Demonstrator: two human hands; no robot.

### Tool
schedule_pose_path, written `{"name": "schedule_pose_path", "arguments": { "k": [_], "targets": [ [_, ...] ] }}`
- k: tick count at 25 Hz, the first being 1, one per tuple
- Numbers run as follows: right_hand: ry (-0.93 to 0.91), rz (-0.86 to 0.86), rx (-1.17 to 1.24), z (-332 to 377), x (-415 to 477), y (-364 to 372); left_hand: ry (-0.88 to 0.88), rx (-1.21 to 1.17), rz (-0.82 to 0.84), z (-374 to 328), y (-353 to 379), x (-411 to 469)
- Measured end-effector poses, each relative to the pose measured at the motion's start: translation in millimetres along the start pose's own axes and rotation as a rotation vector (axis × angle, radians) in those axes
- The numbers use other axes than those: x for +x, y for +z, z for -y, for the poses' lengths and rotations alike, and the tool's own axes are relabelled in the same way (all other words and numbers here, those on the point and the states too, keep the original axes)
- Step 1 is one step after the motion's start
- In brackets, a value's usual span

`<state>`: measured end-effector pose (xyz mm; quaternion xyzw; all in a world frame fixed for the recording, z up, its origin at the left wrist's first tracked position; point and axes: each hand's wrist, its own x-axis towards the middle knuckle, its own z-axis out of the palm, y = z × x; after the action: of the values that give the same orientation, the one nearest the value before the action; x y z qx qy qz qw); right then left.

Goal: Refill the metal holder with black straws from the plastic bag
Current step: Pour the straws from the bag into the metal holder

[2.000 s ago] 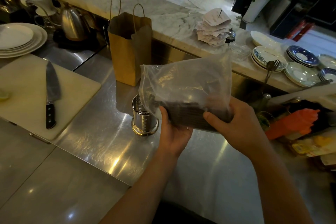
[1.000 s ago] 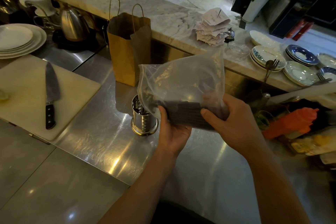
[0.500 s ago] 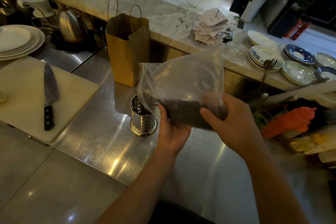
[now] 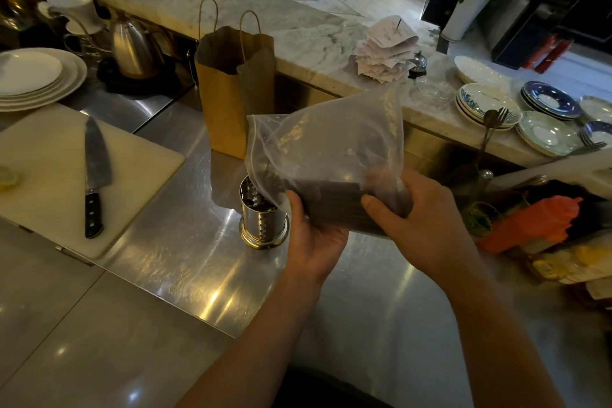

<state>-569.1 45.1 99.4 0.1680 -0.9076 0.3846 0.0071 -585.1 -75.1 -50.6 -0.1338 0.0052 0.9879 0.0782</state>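
Observation:
A clear plastic bag is held up over the steel counter, with a bundle of black straws lying across its bottom. My left hand grips the bag's lower left from beneath. My right hand clasps the lower right end, thumb over the straws. The round metal holder stands upright on the counter just left of my left hand, partly behind the bag's corner. Something dark shows inside it, but I cannot tell what.
A brown paper bag stands behind the holder. At left a knife lies on a white cutting board, with stacked plates and a kettle beyond. Dishes and receipts sit on the marble ledge; orange bottle at right.
The bag and both hands have drifted slightly left and lower, towards the holder. My grip on the bag is unchanged.

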Motion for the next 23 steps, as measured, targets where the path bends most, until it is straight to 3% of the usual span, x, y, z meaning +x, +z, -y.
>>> {"name": "schedule_pose_path", "arguments": {
  "k": [23],
  "targets": [
    [-0.01,-0.016,-0.063,-2.0,3.6,0.4,-0.015,-0.016,-0.039,0.3,-4.2,3.3]
  ]
}}
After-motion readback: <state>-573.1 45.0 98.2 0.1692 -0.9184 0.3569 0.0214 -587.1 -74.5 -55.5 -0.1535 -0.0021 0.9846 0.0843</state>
